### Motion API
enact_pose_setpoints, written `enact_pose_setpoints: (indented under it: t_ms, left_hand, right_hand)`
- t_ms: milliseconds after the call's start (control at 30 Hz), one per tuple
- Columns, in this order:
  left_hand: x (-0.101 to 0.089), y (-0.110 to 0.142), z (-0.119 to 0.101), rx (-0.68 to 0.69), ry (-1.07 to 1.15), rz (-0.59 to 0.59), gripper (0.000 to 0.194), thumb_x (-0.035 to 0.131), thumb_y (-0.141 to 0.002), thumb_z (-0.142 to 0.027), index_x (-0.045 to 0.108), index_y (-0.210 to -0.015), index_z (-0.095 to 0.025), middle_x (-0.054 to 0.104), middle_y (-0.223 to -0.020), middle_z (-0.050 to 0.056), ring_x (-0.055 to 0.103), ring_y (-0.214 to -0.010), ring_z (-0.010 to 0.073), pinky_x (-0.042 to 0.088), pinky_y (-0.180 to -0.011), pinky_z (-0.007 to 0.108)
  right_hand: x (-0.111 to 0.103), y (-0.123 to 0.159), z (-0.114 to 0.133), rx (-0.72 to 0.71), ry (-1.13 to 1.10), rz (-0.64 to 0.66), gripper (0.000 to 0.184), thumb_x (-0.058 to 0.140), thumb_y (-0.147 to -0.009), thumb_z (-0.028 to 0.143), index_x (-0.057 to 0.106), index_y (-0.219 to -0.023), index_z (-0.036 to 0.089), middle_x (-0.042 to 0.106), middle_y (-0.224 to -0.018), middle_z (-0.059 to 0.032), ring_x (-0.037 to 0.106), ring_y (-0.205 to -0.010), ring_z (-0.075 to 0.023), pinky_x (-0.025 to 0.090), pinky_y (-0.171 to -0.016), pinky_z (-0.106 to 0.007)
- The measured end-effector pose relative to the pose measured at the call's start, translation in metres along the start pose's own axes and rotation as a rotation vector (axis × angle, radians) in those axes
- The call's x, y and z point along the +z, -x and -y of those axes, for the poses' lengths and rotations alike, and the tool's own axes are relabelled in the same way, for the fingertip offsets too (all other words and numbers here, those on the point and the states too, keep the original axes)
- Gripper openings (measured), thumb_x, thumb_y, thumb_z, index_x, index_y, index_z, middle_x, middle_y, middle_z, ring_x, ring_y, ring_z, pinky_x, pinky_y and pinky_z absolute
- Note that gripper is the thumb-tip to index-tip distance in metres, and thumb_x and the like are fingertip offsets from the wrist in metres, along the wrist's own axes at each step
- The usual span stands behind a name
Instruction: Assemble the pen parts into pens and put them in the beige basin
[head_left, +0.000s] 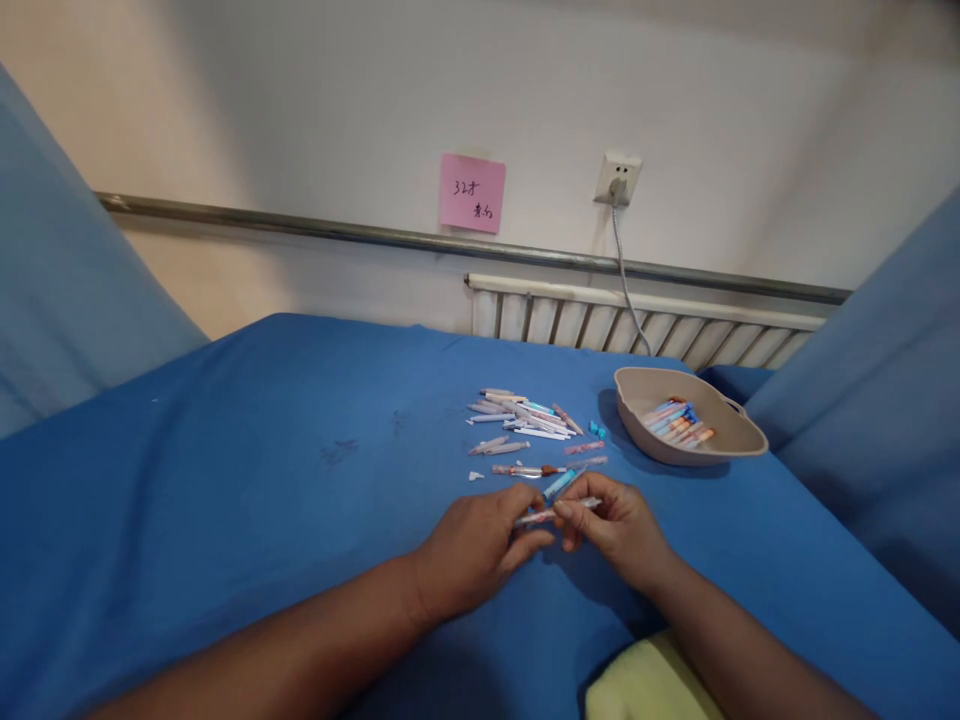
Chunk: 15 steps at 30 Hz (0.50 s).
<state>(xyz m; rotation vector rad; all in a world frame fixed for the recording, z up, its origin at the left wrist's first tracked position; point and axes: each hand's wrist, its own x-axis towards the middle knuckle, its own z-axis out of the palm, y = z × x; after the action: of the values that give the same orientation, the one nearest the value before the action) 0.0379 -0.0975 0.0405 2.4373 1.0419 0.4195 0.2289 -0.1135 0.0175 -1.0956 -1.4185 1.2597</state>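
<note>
My left hand (pixel 480 545) and my right hand (pixel 615 525) meet over the blue sheet (pixel 262 480), both pinching the same thin pen (pixel 555 513), which lies crosswise between the fingertips. A blue-barrelled pen (pixel 561 484) lies just beyond my fingers. Farther out sits a loose heap of pens and pen parts (pixel 525 420), with small caps scattered beside it. A beige oval tray (pixel 739 445) at the right holds several assembled pens (pixel 677 421).
A pink sticky note (pixel 472 193) hangs on the wall above a metal rail. A wall socket (pixel 618 178) has a cable running down past the radiator (pixel 637 320). Blue fabric rises at both sides. A yellow cloth (pixel 645 685) lies near my right forearm.
</note>
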Motion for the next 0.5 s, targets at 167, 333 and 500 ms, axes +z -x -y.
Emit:
enact_pose_setpoints:
  t_ms: [167,333,500]
  left_hand:
    - [-0.0006,-0.0027,0.0052,0.026,-0.081,0.005,0.034,0.030,-0.095,-0.037,0.056,-0.083,-0.020,0.063,-0.080,0.003,0.058,-0.072,0.0171,0.037,-0.062,0.025]
    - [-0.0016,-0.0019,0.0057,-0.012,-0.037,-0.029,0.027,0.045,-0.089,-0.041,0.051,-0.107,-0.022,0.065,-0.088,0.001,0.060,-0.074,0.0170,0.039,-0.063,0.024]
    - [-0.0025,-0.0024,0.0053,0.061,-0.096,0.008,0.032,0.032,-0.095,-0.036,0.056,-0.084,-0.019,0.063,-0.079,0.001,0.058,-0.071,0.0152,0.038,-0.061,0.023]
  right_hand:
    - [-0.0004,0.0029,0.0005,-0.030,-0.010,0.036,0.029,0.065,-0.077,0.042,0.055,-0.092,0.019,0.059,-0.069,0.0026,0.057,-0.058,-0.0112,0.046,-0.056,-0.024]
    - [-0.0007,0.0032,-0.0006,-0.045,0.015,0.074,0.029,0.056,-0.083,0.046,0.052,-0.081,0.018,0.057,-0.066,0.0029,0.056,-0.053,-0.0096,0.045,-0.055,-0.024]
    - [-0.0004,0.0025,-0.0027,0.011,-0.003,0.101,0.031,0.054,-0.084,0.048,0.050,-0.080,0.018,0.059,-0.062,0.0027,0.056,-0.049,-0.0095,0.045,-0.051,-0.023]
